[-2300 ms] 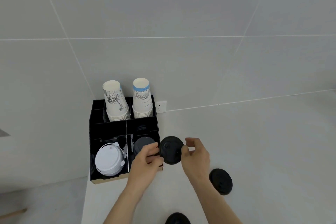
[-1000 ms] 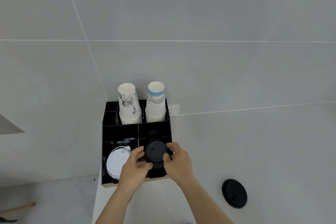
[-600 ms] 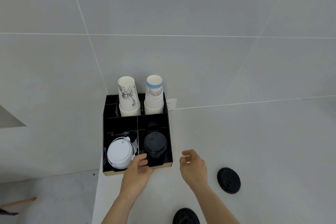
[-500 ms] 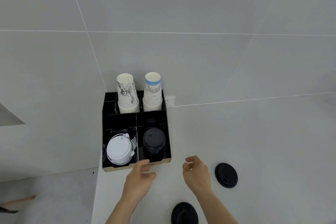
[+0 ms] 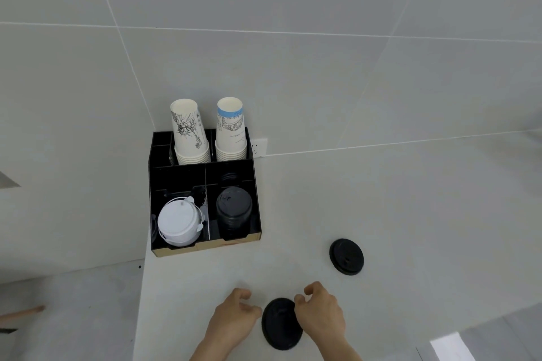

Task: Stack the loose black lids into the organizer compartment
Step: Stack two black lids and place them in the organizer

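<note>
A black organizer (image 5: 202, 245) stands at the counter's back left corner. Its front right compartment holds a stack of black lids (image 5: 234, 211). One loose black lid (image 5: 280, 328) lies flat on the counter near the front edge, between my hands. My left hand (image 5: 234, 321) sits just left of it, fingers curled and apart. My right hand (image 5: 319, 313) hovers at its right edge, fingers spread, overlapping the rim. I cannot tell whether either hand touches it. A second loose black lid (image 5: 346, 256) lies further right, apart from both hands.
White lids (image 5: 179, 224) fill the organizer's front left compartment. Two stacks of paper cups (image 5: 189, 132) (image 5: 230, 129) stand in the back compartments. A wall socket (image 5: 259, 147) sits behind the organizer. The counter's left edge drops off below the organizer.
Both hands set a black lid onto the stack in the front right compartment, let go, and drew back toward me to either side of the near loose lid.
</note>
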A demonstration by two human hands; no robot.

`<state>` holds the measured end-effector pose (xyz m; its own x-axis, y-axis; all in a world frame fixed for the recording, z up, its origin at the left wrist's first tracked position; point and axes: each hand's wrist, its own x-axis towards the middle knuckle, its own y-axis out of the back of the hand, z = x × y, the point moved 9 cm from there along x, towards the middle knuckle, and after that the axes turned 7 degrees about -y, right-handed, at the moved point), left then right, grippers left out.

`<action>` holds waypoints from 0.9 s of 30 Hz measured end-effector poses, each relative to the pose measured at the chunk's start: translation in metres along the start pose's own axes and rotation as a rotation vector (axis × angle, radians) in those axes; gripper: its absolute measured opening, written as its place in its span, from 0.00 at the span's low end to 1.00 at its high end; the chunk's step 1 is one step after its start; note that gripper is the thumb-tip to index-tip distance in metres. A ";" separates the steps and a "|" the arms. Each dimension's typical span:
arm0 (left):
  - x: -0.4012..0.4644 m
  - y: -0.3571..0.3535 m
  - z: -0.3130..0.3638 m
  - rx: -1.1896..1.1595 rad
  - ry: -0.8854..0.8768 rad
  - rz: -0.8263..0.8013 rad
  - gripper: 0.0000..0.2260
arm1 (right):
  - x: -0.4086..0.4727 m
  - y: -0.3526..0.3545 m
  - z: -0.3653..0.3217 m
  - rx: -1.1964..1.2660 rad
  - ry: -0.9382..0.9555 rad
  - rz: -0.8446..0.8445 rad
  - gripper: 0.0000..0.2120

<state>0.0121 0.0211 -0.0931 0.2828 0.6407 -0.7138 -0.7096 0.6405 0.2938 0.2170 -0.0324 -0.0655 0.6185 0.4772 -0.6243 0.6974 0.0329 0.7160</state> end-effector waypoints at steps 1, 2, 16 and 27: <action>0.000 -0.003 0.000 0.000 0.003 -0.006 0.21 | -0.002 -0.001 0.000 0.003 -0.003 -0.003 0.17; 0.000 -0.005 0.000 -0.006 0.006 -0.012 0.21 | -0.003 -0.002 0.000 0.013 -0.004 -0.010 0.17; -0.010 0.047 0.059 -0.231 -0.173 0.174 0.18 | -0.008 0.022 -0.082 0.257 0.152 -0.006 0.11; 0.009 0.144 0.120 -0.400 -0.331 0.361 0.18 | 0.003 0.066 -0.199 0.443 0.362 0.037 0.10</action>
<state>-0.0104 0.1703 0.0189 0.1202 0.9249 -0.3608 -0.9658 0.1931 0.1732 0.1930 0.1461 0.0425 0.5360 0.7440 -0.3989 0.8113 -0.3234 0.4870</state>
